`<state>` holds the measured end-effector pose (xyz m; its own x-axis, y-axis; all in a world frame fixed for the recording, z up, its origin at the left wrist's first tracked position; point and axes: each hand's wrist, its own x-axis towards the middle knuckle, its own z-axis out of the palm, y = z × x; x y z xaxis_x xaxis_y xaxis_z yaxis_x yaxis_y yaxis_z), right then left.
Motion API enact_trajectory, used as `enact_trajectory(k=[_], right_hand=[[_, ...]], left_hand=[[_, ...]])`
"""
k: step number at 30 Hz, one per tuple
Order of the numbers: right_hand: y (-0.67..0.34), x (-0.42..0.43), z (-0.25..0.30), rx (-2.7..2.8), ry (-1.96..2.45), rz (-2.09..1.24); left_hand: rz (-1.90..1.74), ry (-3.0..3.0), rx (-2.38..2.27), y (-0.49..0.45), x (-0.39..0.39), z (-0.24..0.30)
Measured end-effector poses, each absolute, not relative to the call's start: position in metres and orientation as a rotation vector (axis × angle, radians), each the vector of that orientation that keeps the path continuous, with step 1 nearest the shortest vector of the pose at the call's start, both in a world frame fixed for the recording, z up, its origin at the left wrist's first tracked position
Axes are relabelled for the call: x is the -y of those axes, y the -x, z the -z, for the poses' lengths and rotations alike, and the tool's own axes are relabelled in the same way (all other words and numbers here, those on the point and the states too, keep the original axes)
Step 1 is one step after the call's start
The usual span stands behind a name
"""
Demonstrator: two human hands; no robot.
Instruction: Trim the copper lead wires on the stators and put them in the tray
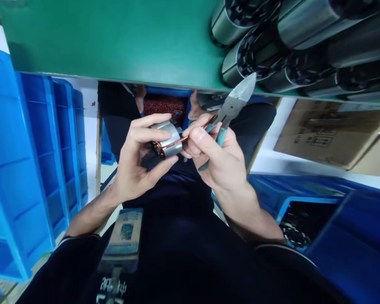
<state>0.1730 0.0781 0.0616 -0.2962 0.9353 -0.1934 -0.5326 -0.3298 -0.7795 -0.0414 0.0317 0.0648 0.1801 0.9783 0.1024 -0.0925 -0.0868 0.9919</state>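
Note:
My left hand (139, 156) is wrapped round a motor stator (170, 137), a short silvery cylinder with copper windings showing at its lower left end. A strand of copper wire (177, 142) runs across the stator's side to the fingertips of my right hand (220, 154). Those fingers pinch the wire close to the stator. The same hand also holds a pair of cutting pliers (232, 105) with teal handles, their jaws pointing up and to the right, away from the stator. Part of the handles is hidden behind my fingers.
Several stator cores (234, 63) with black ends stand at the right of the green tabletop (114, 38). Below its edge, a blue bin (167, 90) holds reddish-brown bits. Stacked blue crates (28, 147) stand at left; a cardboard box (323, 135) and a blue crate (313, 200) are at right.

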Motion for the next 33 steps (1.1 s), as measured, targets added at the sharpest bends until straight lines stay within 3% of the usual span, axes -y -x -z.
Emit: enact_trajectory(k=[7,12,20,27,33], right_hand=[[-0.173,-0.075,-0.074,1.029,0.903,-1.703],[-0.203,-0.056,-0.082,1.553,1.309,-1.357],[-0.214,-0.047,-0.088,1.997,1.171,-1.273],[-0.207,-0.053,-0.089,1.983,1.155,-1.273],[-0.203,-0.052,-0.082,1.924,1.091,-1.235]], left_hand=[[-1.196,-0.786,-0.785,0.023,-0.034,-0.047],[-1.319,-0.871,-0.919,0.023,-0.04,-0.05],[-1.451,-1.062,-1.01,0.021,-0.046,-0.053],[-0.825,-1.172,-1.248,0.04,-0.055,-0.061],[-0.823,-1.185,-1.286,0.044,-0.053,-0.051]])
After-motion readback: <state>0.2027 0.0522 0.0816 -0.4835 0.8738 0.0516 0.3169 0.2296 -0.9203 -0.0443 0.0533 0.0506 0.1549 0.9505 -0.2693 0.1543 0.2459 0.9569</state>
